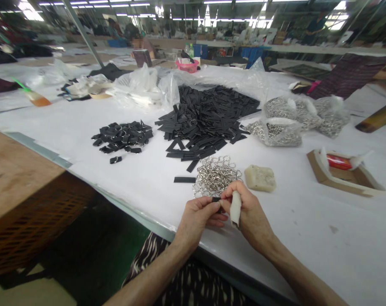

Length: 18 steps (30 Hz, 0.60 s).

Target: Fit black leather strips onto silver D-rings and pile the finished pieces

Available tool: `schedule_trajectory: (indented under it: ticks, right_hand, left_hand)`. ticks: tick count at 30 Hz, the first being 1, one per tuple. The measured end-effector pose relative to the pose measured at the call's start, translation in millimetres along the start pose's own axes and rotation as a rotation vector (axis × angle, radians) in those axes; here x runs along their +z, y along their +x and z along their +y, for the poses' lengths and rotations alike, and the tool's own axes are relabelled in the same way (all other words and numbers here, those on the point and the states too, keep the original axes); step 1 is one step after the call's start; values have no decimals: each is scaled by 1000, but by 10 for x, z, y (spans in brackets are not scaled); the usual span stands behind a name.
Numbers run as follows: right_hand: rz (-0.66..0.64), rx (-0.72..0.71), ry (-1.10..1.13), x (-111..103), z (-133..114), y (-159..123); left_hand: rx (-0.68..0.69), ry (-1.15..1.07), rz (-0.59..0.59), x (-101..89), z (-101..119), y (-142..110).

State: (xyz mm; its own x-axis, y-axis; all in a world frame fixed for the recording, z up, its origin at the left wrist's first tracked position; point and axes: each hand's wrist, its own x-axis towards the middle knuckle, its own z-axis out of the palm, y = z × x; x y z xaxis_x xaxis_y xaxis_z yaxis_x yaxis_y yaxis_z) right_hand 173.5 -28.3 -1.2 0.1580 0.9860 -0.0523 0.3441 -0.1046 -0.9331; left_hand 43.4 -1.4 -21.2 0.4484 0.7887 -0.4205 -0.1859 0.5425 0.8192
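Where the left hand (197, 216) and right hand (248, 208) meet, a short black woven strip (216, 199) lies pinched between their closed fingertips, its visible part running crosswise, neither hand clearly nearer. Just beyond lie silvery metal rings (217, 174); a pale, sleeve-like object (235, 207) rests against the right fingers.

The worktop (142, 178) has free way along its near edge, left of the hands. Toward the far edge, the heap of black strips (208, 114) blocks the middle.
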Motion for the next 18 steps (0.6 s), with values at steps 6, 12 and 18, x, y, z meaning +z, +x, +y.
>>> schedule_trajectory:
  ticks: [6,12,18]
  right_hand:
    - [-3,12,18,3,-1,1]
    - [1,0,23,1,5,-5]
    - [-6,-43,89,-86,-82,2]
  left_hand:
    - [9,-38,14,-8,-24,14]
    - [12,-31,48,2,-19,14]
    - [24,4,97,5,60,-22]
